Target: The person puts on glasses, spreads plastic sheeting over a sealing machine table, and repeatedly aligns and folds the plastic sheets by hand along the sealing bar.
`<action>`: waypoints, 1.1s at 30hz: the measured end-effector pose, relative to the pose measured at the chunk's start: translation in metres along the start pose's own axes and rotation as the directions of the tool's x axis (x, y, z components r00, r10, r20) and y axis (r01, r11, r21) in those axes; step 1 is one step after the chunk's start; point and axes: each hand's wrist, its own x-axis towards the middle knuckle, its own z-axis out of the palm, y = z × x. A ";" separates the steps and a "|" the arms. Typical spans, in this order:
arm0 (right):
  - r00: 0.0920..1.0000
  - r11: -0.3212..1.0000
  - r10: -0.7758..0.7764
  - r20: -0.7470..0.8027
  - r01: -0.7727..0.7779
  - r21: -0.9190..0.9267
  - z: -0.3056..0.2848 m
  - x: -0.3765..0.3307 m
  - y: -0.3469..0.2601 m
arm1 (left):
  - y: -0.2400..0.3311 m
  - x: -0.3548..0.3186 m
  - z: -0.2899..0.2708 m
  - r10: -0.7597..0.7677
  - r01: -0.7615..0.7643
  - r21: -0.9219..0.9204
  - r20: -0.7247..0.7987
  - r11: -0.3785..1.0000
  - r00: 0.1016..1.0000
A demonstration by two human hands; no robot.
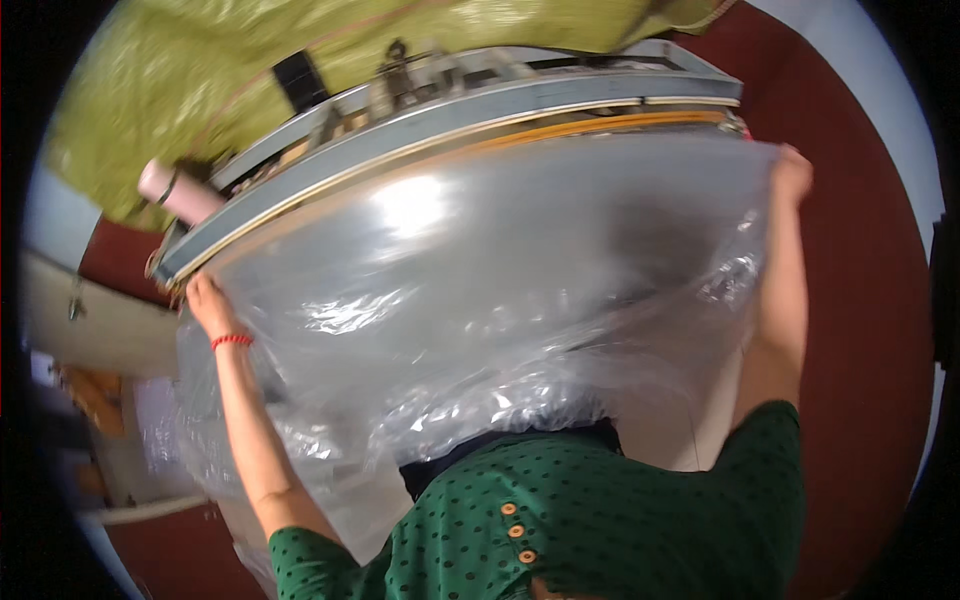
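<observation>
A wide sheet of clear plastic film (480, 260) is stretched between my two arms, its far edge fairly straight and its near part crumpled against my waist. My left hand (207, 300), with a red bracelet at the wrist, is closed on the film's left corner, close to the left end of a long grey metal machine (450, 112). Out at the far right, my right hand (792, 172) pinches the opposite corner, just past the machine's right end. An orange strip (600, 125) runs along the machine's near edge, right behind the film.
A pink cylinder (180, 192) with a dark band lies at the machine's left end. Small parts and a black block (300, 80) sit on or behind its frame. Yellow-green sheeting (220, 60) covers what is behind. A dark red surface (860, 330) is on the right.
</observation>
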 end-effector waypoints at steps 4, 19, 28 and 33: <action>0.988 0.929 -0.109 0.106 0.063 0.366 0.106 -0.038 0.001 | -0.092 0.044 -0.016 0.075 -0.067 0.078 -0.096 0.995 0.993; 0.908 0.635 0.187 0.374 -0.402 0.660 0.125 -0.037 -0.065 | -0.097 0.083 -0.023 -0.083 0.065 -0.118 -0.147 0.991 0.986; 0.907 0.646 0.107 0.408 -0.375 0.664 0.125 -0.038 -0.061 | -0.088 0.092 -0.071 -0.089 0.072 0.572 0.002 0.817 0.996; 0.876 0.901 -0.264 0.404 0.075 0.427 0.066 -0.039 -0.069 | -0.050 0.064 -0.118 -0.066 -0.111 0.559 0.287 0.821 0.956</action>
